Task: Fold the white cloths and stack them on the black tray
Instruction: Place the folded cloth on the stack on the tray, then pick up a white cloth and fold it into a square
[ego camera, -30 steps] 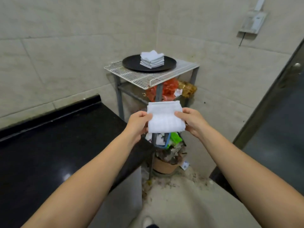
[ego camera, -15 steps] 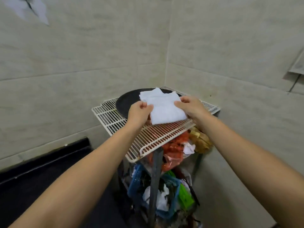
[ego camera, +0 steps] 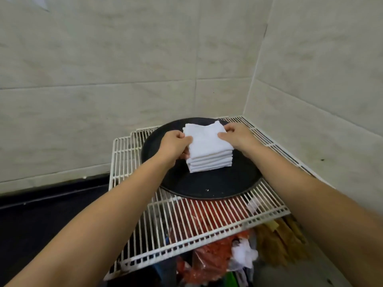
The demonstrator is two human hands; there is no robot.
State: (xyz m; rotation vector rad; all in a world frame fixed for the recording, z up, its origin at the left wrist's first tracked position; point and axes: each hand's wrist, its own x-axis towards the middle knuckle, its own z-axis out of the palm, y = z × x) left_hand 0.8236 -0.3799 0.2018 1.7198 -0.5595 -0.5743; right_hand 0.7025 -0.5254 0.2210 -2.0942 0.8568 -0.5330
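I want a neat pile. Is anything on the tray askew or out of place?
Slightly: the top cloth, held by both hands, sits skewed on the stack, its far corners jutting out. A small white speck lies on the black tray.

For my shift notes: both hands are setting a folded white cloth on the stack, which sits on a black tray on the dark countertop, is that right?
Not quite: the head view shows the black tray resting on the white wire rack, not the countertop. Both the left hand and right hand hold the top cloth.
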